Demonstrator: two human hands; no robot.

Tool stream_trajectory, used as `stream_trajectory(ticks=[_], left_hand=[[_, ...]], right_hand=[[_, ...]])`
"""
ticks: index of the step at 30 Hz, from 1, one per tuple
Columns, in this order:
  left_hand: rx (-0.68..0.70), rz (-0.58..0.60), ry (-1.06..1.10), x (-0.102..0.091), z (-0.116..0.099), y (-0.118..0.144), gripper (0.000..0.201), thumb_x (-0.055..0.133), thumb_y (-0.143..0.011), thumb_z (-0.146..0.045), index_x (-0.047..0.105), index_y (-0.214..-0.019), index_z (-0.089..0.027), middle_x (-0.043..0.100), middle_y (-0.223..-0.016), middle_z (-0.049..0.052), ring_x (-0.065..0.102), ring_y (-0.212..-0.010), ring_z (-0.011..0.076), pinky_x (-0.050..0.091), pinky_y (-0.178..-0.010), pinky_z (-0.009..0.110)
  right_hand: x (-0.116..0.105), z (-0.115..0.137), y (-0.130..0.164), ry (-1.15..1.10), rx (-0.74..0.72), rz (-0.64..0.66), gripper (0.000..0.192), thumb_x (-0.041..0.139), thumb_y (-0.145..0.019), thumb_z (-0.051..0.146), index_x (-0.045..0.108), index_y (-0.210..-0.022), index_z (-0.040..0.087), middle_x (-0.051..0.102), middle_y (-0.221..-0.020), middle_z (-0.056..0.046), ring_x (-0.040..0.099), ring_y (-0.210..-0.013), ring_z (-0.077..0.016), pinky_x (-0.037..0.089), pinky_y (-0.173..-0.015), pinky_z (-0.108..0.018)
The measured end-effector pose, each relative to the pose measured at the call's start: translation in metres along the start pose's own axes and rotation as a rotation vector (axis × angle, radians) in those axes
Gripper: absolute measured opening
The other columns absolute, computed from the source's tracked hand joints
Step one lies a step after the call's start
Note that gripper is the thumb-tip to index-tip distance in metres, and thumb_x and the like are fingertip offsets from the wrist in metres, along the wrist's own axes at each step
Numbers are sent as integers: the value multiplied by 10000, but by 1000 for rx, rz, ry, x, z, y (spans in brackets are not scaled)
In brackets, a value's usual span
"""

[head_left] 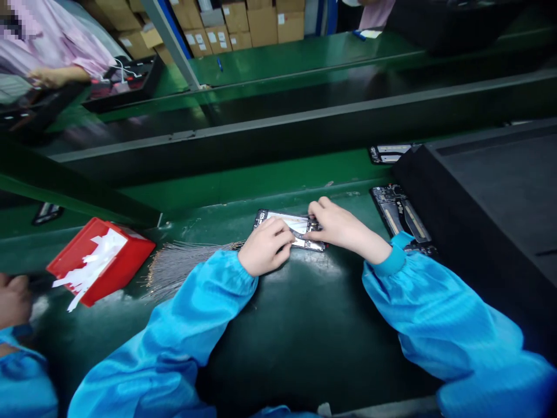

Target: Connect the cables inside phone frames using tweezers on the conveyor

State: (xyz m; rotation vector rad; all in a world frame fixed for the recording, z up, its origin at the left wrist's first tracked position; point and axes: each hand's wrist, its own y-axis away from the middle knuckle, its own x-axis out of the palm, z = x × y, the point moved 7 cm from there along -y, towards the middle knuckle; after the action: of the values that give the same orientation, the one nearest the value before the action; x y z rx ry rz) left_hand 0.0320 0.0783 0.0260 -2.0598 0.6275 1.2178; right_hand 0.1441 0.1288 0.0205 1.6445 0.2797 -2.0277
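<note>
Both hands — left hand [265, 247], right hand [339, 226] — pinch the opened phone [285, 223]; the red box [98, 261] holds white scraps [93, 264].

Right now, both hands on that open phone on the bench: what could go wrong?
1. The left hand and right hand press bare on the open phone, so smudges or static damage to exposed parts seem possible.
2. The right sleeve sits close to a second open phone and could nudge it.
3. A co-worker's hand works near the red box; crowding might cause a knock.
</note>
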Motion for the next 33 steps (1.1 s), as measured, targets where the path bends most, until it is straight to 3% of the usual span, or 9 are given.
stream_trajectory(ticks=[3,6,13,18,21,24,26,28,33], left_hand=[[10,134,-106,10,-16,7,181,420,-810,-201,595,-833,-160,522,-744,48,479,-721,166,433,-666,286],[-20,208,-147,23,-20,1,213,431,-820,-221,582,-960,-166,534,-820,62,502,-788,184,447,-707,306],[-250,91,-261,22,11,-39,453,578,-757,-279,469,-1178,-149,416,-1228,175,368,-1158,324,349,-915,503],[-335,101,-334,-7,46,-9,337,543,-781,-276,545,-1085,-133,437,-1208,175,392,-1146,324,376,-909,482],[-395,91,-345,-33,64,20,247,515,-792,-251,572,-1009,-146,472,-1154,142,433,-1095,290,402,-885,461],[-380,114,-349,-46,63,38,166,512,-786,-237,578,-920,-164,478,-1135,117,441,-1068,275,417,-859,451],[-328,141,-352,-42,50,41,145,522,-777,-233,571,-899,-175,479,-1134,107,438,-1064,270,414,-852,447],[-252,167,-360,-31,33,38,154,537,-763,-221,564,-909,-177,487,-1130,106,430,-1071,271,402,-857,446],[-60,175,-452,1,0,21,98,472,-803,-151,553,-858,-147,531,-1056,107,434,-1063,256,379,-874,407]], right_hand=[[-8,-35,23,-26,133,-251,227,468,-798,396,447,-879,185,474,-878,-58,521,-756,-191,403,-620,-288],[-9,-55,43,105,234,-344,178,406,-829,343,465,-875,181,483,-891,-85,508,-780,-216,386,-587,-299],[-18,-78,71,419,428,-409,273,386,-823,360,493,-939,137,503,-916,-189,471,-862,-330,353,-510,-322],[-11,-96,84,365,556,-252,393,343,-843,415,462,-1012,82,565,-763,-186,556,-632,-302,330,-472,-319],[1,-71,70,234,421,-144,358,363,-839,406,444,-1034,118,596,-715,-123,572,-610,-261,344,-489,-302],[10,-14,46,79,74,-102,227,433,-815,318,479,-969,158,602,-810,-93,570,-739,-224,396,-595,-292],[12,24,33,66,-168,-110,169,467,-798,270,514,-920,163,575,-872,-89,536,-838,-219,399,-698,-298],[13,46,24,83,-291,-129,184,500,-786,278,537,-925,165,548,-917,-94,500,-871,-226,389,-737,-314],[17,44,11,76,-292,-185,259,490,-806,369,551,-968,176,511,-920,-99,459,-837,-228,383,-720,-342]])
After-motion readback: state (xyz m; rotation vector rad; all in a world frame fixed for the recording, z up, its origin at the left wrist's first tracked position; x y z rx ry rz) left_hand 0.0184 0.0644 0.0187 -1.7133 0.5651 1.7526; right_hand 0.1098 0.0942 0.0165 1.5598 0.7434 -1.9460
